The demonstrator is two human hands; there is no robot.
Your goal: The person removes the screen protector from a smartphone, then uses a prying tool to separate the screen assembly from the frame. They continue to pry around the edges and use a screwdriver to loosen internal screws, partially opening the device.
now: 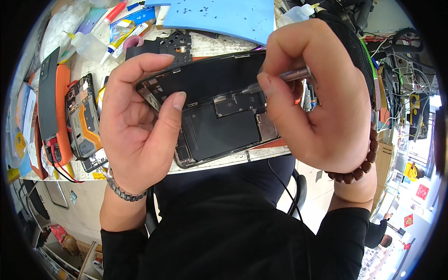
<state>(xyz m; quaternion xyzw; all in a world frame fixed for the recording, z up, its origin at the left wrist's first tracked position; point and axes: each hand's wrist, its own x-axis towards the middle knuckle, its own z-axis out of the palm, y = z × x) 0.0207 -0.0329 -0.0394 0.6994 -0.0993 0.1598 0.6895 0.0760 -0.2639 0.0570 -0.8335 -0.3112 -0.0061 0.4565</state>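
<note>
An opened smartphone lies before me, its black battery (219, 133) and a dark metal cover plate (233, 105) exposed. Its screen assembly (212, 77) is tilted up along the far side of the phone body. My left hand (133, 121) grips the left end of the screen, thumb on its inner face and fingers behind. Pinched between thumb and fingers of my right hand (322, 88) is a slim metal screwdriver (294, 76). It slants down to the left, with its tip at the upper edge of the cover plate. The phone's right end is partly hidden by my right hand.
Left of the phone lie another opened phone (83, 116) with an orange flex cable and an orange-cased multimeter (58, 107). A blue mat (219, 18) with dark bits sits behind. Squeeze bottles (88, 46) and glue tubes crowd the back left; tangled cables (410, 70) hang at right.
</note>
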